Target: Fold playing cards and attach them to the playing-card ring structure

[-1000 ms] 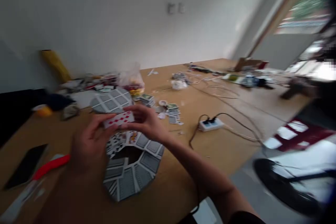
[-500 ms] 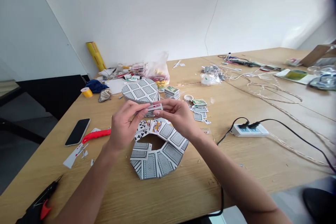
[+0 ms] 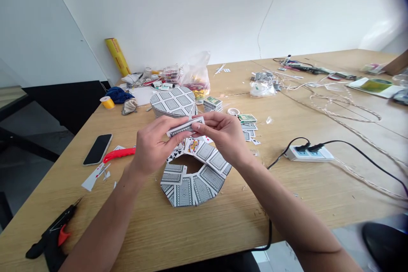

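A folded playing card (image 3: 185, 127), its grey patterned back showing, is pinched between both hands. My left hand (image 3: 149, 144) grips its left end with thumb and fingers. My right hand (image 3: 225, 134) holds the right end, thumb on the card's face toward me. Below them on the table lies a ring of overlapping cards (image 3: 201, 189), mostly grey backs, with some faces showing at its upper part. Behind the hands stands a round box (image 3: 174, 101) covered in grey-backed cards.
A glue gun (image 3: 57, 229), a phone (image 3: 98, 149) and a red-handled cutter (image 3: 119, 153) lie on the left. Card stacks (image 3: 212, 103) and a tape roll (image 3: 233, 111) sit behind; a power strip (image 3: 309, 153) with black cables is right.
The card has turned so that its patterned back shows instead of its red-marked face. The view has shifted slightly, and both hands still grip the card.
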The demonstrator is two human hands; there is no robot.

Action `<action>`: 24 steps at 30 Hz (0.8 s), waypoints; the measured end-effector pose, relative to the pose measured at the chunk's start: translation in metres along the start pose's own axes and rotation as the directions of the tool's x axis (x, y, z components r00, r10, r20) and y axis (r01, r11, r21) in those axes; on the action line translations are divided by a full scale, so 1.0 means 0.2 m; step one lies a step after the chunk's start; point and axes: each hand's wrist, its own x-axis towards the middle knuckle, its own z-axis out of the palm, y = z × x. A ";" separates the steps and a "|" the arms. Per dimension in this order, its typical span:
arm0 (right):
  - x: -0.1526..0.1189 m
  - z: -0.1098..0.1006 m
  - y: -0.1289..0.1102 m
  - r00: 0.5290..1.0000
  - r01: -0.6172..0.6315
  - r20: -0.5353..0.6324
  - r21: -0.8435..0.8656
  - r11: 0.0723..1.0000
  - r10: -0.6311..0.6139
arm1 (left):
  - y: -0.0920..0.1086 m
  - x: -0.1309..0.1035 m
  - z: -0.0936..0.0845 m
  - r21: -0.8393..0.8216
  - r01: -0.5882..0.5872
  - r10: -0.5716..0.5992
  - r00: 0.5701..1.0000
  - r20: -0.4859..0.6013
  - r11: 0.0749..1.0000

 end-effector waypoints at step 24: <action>-0.02 0.03 -0.01 0.999 0.036 -0.030 -0.079 0.996 -0.039 | 0.05 -0.02 0.07 -0.310 0.317 -0.352 0.934 -0.063 0.897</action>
